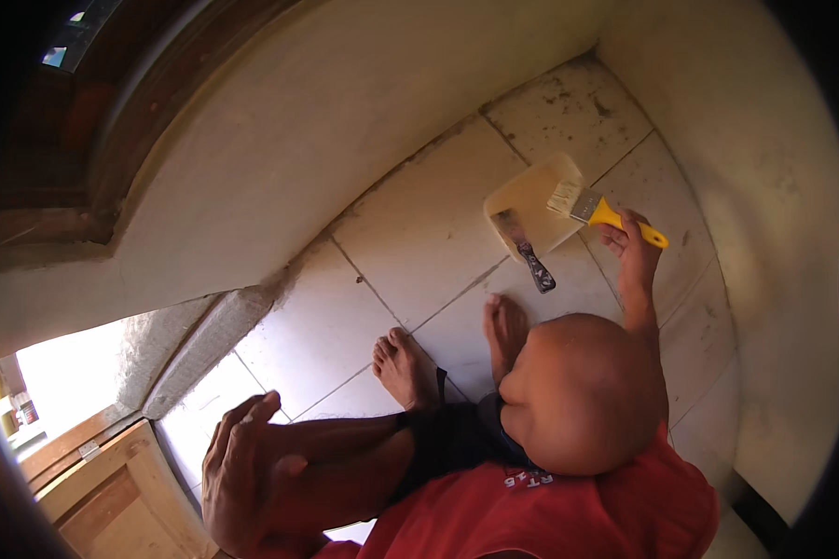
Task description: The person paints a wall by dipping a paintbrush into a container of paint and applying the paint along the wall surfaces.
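Note:
My right hand (626, 241) grips the yellow handle of a flat paintbrush (591, 208). The pale bristles are over the right part of a shallow cream plastic tray (509, 241), which lies on the floor; whether they touch it I cannot tell. A putty knife (535, 265) with a dark, paint-spotted handle leans on the tray's near rim, its blade inside. My left hand (241, 447) is at the lower left beside my bent leg, fingers loosely bent and apart, with nothing seen in it.
Light floor tiles (391, 209) with dark joints and dirt specks run to a corner between two plastered walls (280, 126). My bare feet (402, 370) stand near the tray. A wooden panel door (126, 496) stands at the lower left beside a bright opening; a dark wooden frame is above.

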`<state>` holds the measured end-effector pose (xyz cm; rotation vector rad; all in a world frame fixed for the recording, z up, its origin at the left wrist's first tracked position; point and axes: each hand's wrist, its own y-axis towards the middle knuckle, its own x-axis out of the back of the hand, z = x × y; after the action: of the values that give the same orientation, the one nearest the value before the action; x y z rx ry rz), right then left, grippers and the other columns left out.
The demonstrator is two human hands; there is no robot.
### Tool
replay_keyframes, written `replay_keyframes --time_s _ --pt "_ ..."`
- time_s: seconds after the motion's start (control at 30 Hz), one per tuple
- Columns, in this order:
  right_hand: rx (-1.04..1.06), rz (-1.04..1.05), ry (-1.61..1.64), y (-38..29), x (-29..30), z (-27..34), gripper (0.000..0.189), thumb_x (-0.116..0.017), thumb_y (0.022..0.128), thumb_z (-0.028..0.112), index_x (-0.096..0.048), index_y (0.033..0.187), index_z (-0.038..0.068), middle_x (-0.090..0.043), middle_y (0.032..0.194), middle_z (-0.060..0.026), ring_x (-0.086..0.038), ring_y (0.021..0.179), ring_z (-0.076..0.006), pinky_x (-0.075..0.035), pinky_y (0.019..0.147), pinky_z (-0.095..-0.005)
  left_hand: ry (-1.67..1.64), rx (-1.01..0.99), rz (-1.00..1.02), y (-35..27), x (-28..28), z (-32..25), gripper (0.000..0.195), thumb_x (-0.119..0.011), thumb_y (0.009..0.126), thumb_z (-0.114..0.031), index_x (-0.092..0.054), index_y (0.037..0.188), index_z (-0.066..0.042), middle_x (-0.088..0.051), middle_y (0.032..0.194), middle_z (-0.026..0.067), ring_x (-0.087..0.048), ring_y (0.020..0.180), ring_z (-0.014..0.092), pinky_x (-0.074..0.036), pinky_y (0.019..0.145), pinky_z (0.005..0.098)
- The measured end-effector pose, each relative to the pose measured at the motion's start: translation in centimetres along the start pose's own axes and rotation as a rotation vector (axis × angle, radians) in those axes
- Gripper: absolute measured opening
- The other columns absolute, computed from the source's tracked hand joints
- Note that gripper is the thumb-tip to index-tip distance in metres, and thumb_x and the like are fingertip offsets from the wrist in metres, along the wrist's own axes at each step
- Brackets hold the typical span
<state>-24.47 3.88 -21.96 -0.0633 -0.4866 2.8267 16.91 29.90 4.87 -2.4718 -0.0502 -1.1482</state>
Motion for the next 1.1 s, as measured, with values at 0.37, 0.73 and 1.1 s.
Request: replay_keyframes --time_s 0.37,0.73,1.1 --pt "-0.441 0.137 0.911 -0.6 4.8 -7.8 0.032 -0.053 0.102 0.024 -0.061 0.116 -0.003 -0.07 0.108 -0.0157 -0.07 0.097 -0.0238 -0.061 0.081 -0.0353 -0.071 -0.125 0.055 0.1 1.9 2.7 0.05 -0.066 0.09 -0.033 -0.057 0.13 -0.003 -0.062 0.124 0.0186 -0.062 0.112 0.038 -0.05 0.094 0.0438" --pt "0.037 0.513 0.778 -7.4 -7.4 -0.2 0.042 -0.056 0.102 0.031 -0.05 0.136 0.007 -0.064 0.121 -0.0095 -0.065 0.102 -0.0195 -0.056 0.083 -0.0348 -0.111 -0.515 0.276 2.6 5.7 4.5 0.045 -0.067 0.091 -0.03 -0.059 0.128 -0.007 -0.064 0.121 0.0124 -0.064 0.108 0.036 -0.054 0.089 0.0417" --pt "0.85 0.887 0.227 -20.5 -28.8 8.1 0.02 -0.072 0.088 0.004 -0.063 0.106 0.003 -0.066 0.105 -0.0102 -0.065 0.091 -0.0172 -0.053 0.084 -0.0296 0.181 -0.428 0.304 -4.5 2.9 4.0 0.043 -0.059 0.095 -0.026 -0.055 0.129 -0.001 -0.058 0.126 0.0193 -0.055 0.123 0.036 -0.049 0.1 0.0438"
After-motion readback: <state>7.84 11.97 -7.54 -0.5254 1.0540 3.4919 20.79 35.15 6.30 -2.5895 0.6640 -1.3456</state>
